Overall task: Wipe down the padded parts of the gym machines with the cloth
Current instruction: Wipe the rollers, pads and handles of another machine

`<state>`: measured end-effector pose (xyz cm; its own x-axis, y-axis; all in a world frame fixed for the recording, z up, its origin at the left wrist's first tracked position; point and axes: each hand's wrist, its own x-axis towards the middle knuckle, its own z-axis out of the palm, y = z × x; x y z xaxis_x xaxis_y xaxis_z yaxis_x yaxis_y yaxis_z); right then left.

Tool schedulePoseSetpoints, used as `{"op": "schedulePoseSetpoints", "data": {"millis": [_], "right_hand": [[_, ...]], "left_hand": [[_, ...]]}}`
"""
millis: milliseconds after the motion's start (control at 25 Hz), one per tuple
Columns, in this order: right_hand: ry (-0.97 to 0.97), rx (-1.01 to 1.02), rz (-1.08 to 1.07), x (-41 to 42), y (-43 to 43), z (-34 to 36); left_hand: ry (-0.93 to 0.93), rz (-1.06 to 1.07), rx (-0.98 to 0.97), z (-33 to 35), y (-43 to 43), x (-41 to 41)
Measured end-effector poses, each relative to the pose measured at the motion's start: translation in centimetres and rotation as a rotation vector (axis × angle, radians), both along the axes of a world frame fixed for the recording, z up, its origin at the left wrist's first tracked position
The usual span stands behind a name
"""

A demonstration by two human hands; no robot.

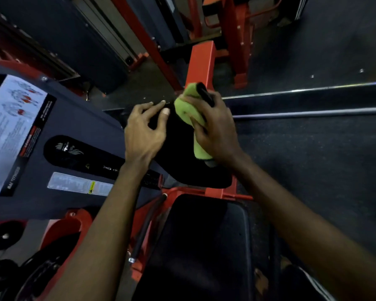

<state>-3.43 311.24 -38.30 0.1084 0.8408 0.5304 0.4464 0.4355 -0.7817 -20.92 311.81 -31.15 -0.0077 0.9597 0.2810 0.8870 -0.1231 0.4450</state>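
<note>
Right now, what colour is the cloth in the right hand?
Lime green cloth, gripped by the right hand; head view.

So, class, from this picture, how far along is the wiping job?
Done: no pad shows as finished. In hand: the right hand holds the green cloth against the upper black pad, with the left hand resting on it. Left: the lower seat pad, which neither hand touches.
</note>
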Motion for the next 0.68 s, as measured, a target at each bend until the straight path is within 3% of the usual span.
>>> {"op": "schedulePoseSetpoints", "data": {"millis": [200,400,560,680], "right_hand": [[0.338,-0.296,-0.19,-3.4,-5.4,-9.1],[0.491,-0.337,-0.236,-3.2,-5.4,-10.5],[0.431,-0.238,-0.211,-3.2,-4.6,-10.0],[0.364,-0.288,-0.185,-3.2,-6.0,-14.4]], "left_hand": [[0.116,-0.027,-0.052,-1.6,-0.8,1.5],[0.175,-0.008,-0.011,-4.0,-0.8,3.0],[0.121,-0.002,0.064,-5.6,-0.9,3.2],[0.044,0.0,0.151,-7.1,-0.9,3.3]]}}
